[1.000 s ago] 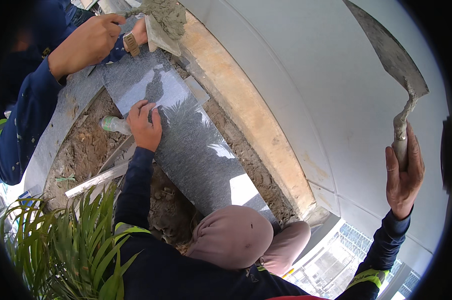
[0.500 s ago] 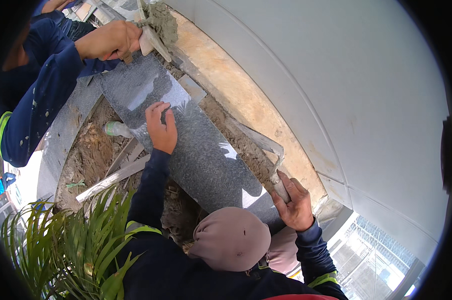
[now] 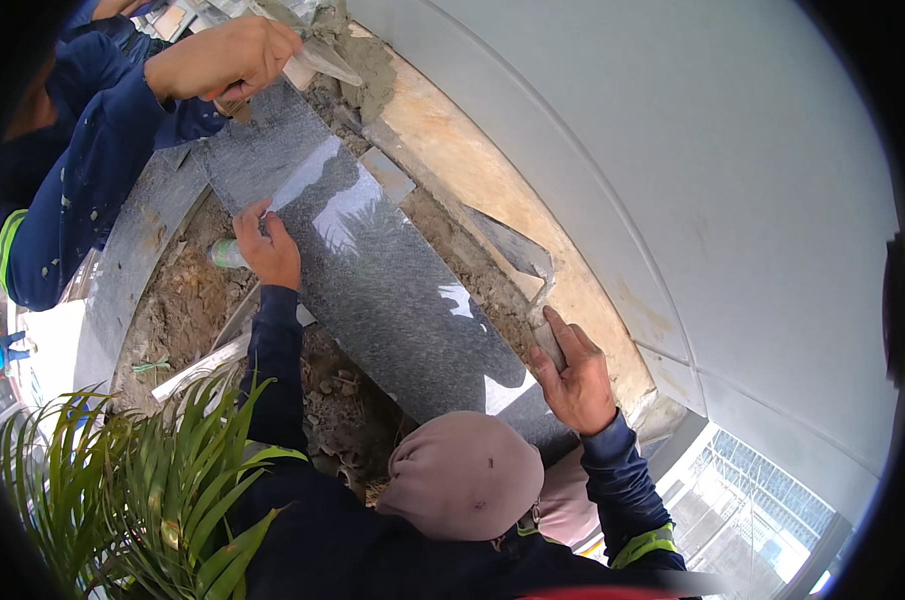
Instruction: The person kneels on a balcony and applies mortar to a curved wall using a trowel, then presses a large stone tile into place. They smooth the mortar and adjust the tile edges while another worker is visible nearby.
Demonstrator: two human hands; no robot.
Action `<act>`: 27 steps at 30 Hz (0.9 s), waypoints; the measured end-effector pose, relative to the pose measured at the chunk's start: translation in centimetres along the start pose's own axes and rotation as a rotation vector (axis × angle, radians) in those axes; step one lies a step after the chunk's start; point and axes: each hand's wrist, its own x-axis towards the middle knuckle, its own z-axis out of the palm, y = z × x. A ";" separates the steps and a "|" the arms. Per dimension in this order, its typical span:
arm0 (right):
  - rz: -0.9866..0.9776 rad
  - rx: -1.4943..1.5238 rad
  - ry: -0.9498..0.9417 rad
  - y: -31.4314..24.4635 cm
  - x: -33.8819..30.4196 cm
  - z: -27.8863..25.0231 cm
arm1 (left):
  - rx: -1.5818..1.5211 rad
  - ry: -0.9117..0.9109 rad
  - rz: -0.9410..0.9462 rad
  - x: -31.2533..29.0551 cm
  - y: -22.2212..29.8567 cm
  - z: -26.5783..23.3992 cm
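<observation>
A long speckled dark-grey stone slab (image 3: 393, 310) lies diagonally before me, wet and shiny in patches. My left hand (image 3: 270, 250) is at its left edge, fingers curved and apart from the thumb; whether they touch the stone is hard to tell. On the other side, my right hand (image 3: 578, 378) is closed round the handle of a trowel (image 3: 513, 243), whose blade lies over the strip of soil and mortar (image 3: 473, 270) along the slab. At the upper left, a co-worker's hand (image 3: 228, 60) grips another trowel (image 3: 325, 58) beside wet mortar (image 3: 375, 75).
A pale wall (image 3: 713, 180) rises on the right above a tan ledge (image 3: 503, 170). Left of the slab are dug soil (image 3: 178, 300), a plastic bottle (image 3: 229, 254) and a wooden strip (image 3: 208, 368). Palm leaves (image 3: 143, 490) and rounded pink cloth (image 3: 468, 475) occupy the foreground.
My left hand has moved left and upward from over the slab to its edge. My right hand's trowel has shifted slightly up-left. Mortar from the co-worker's trowel now lies on the ledge.
</observation>
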 end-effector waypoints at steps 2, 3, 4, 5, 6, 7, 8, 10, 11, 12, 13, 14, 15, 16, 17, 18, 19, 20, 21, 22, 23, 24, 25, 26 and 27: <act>-0.033 -0.039 -0.026 -0.5 1.6 0.3 | 0.070 0.070 -0.054 1.7 -5.2 -1.9; -0.058 -0.079 -0.032 -0.9 2.4 0.1 | 0.172 0.058 -0.048 3.0 -7.9 -2.9; -0.095 -0.107 -0.041 -0.9 3.3 0.0 | 0.288 0.052 -0.036 4.7 -10.4 -4.2; -0.144 -0.128 -0.031 -0.8 4.1 -0.2 | 0.438 -0.003 -0.108 5.9 -12.2 -4.9; -0.187 -0.154 -0.013 -0.6 4.7 -0.7 | 0.574 -0.062 -0.184 7.1 -13.8 -5.0; -0.227 -0.182 0.010 -0.9 5.5 -1.2 | 0.703 -0.123 -0.259 8.2 -15.6 -5.2; -0.232 -0.213 -0.019 -1.7 6.5 -1.8 | 0.827 -0.116 -0.204 9.1 -17.4 -5.8; -0.268 -0.320 -0.111 -3.5 9.8 -2.9 | 0.933 -0.192 -0.265 10.2 -22.2 -6.4; -0.294 -0.377 -0.162 -4.4 11.9 -3.3 | 0.932 -0.261 -0.391 10.4 -24.4 -7.3; -0.277 -0.398 -0.152 -4.9 13.9 -3.4 | 0.914 -0.301 -0.374 10.6 -25.3 -6.3; -0.255 -0.424 -0.134 -5.3 15.7 -3.2 | 0.887 -0.341 -0.353 10.9 -25.8 -4.8; -0.229 -0.446 -0.111 -5.7 17.5 -3.0 | 0.860 -0.381 -0.322 11.8 -25.6 -2.9; -0.237 -0.477 -0.085 -6.2 19.3 -2.2 | 0.847 -0.410 -0.311 11.9 -25.5 -2.2; -0.255 -0.500 -0.057 -7.5 20.8 -1.4 | 0.841 -0.429 -0.298 12.7 -26.0 -2.3; -0.275 -0.523 -0.030 -8.6 22.2 -0.7 | 0.842 -0.480 -0.246 13.5 -26.8 -2.1; -0.300 -0.518 -0.038 -8.7 23.7 0.3 | 0.835 -0.537 -0.199 14.0 -26.6 -1.4; -0.318 -0.522 -0.044 -8.4 24.8 1.4 | 0.816 -0.597 -0.148 14.1 -26.1 -0.5; -0.336 -0.526 -0.052 -8.3 25.9 1.7 | 0.846 -0.641 -0.142 13.8 -25.4 0.3; -0.338 -0.608 -0.087 -8.5 27.5 1.6 | 0.880 -0.688 -0.136 13.7 -24.2 0.9; -0.352 -0.683 -0.129 -8.9 29.1 1.5 | 0.925 -0.731 -0.138 13.3 -24.2 0.5; -0.367 -0.760 -0.170 -9.4 30.6 1.3 | 0.896 -0.699 -0.116 13.1 -24.5 0.4; -0.389 -0.866 -0.192 -10.8 31.4 1.5 | 0.882 -0.678 -0.107 12.3 -25.4 -0.5; -0.451 -0.934 -0.217 -11.8 32.8 1.2 | 0.855 -0.649 -0.081 12.4 -24.9 -0.7; -0.514 -1.001 -0.242 -12.8 34.4 0.9 | 0.880 -0.703 -0.125 12.6 -24.2 -0.5; -0.575 -1.069 -0.267 -13.7 35.5 0.7 | 0.876 -0.693 -0.126 12.5 -23.8 -0.8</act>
